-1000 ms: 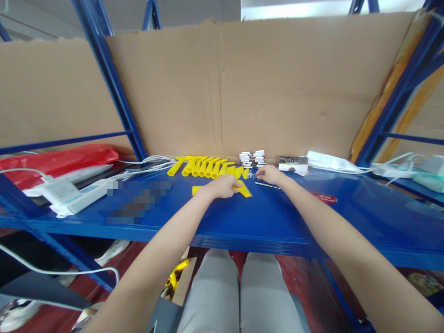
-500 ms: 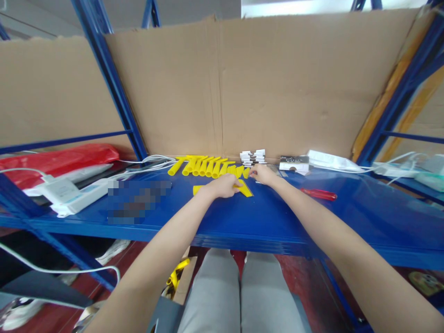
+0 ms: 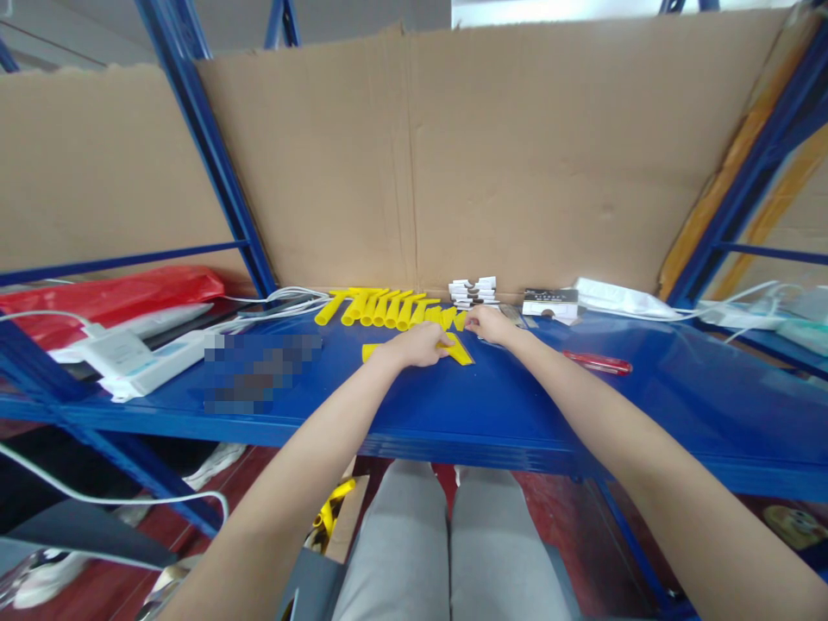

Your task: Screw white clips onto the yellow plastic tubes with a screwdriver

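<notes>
My left hand point(image 3: 423, 345) is closed around a yellow plastic scraper, lying low over the blue shelf. The scraper's wide flat head point(image 3: 461, 349) points right, and its handle end point(image 3: 369, 352) sticks out on the left. My right hand point(image 3: 488, 324) has its fingers pinched together just beyond that head, close to a small yellow piece point(image 3: 461, 320). What those fingers hold, if anything, is too small and covered to make out. Behind my left hand, several more yellow scrapers point(image 3: 379, 309) lie side by side in a row.
Small white boxes point(image 3: 473, 291) are stacked against the cardboard backing point(image 3: 536, 155). Right of them are a black-and-white box point(image 3: 550, 304) and a white power strip point(image 3: 621, 298). A red tool point(image 3: 599, 362) lies on the shelf point(image 3: 453, 410). Below, an open carton point(image 3: 346, 522) holds yellow parts.
</notes>
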The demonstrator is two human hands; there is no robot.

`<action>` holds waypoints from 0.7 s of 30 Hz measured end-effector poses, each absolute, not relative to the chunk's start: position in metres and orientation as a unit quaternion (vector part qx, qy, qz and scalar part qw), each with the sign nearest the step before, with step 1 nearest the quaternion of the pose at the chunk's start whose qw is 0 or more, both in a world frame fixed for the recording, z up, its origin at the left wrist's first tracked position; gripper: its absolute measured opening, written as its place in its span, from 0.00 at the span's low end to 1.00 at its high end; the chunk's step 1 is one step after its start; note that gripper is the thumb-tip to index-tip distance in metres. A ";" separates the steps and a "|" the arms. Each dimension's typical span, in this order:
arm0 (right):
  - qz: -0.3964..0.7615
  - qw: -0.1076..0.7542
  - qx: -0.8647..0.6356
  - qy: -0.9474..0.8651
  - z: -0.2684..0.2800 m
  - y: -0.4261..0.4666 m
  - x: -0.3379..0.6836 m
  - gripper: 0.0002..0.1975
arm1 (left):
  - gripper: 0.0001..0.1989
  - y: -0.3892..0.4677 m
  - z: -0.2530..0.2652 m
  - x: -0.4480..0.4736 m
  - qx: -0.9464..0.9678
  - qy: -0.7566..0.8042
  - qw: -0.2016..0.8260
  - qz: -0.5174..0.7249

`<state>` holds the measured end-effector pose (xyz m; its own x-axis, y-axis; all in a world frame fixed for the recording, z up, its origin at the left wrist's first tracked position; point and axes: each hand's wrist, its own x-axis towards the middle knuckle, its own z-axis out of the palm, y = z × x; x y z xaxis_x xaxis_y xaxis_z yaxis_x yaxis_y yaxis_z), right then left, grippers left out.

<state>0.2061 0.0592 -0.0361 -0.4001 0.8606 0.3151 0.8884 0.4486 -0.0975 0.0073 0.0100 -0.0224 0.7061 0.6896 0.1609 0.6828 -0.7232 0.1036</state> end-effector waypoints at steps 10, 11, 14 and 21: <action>-0.004 0.164 -0.548 -0.820 -0.040 0.062 0.202 0.08 | 0.13 0.010 -0.022 0.007 0.932 0.347 0.045 0.090; 0.002 0.162 -0.549 -0.820 -0.041 0.063 0.202 0.08 | 0.13 0.011 -0.022 0.007 0.933 0.345 0.049 0.091; 0.023 0.181 -0.540 -0.822 -0.039 0.060 0.202 0.09 | 0.13 0.012 -0.021 0.007 0.932 0.346 0.050 0.094; 0.054 0.209 -0.462 -0.860 -0.034 0.045 0.190 0.06 | 0.13 0.012 -0.018 0.005 0.933 0.342 0.053 0.094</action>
<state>0.1896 0.0451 -0.0343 -0.4862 0.8168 0.3106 0.7719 0.5680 -0.2856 0.0046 0.0123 -0.0182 0.7481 0.6490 0.1387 0.6289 -0.7600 0.1638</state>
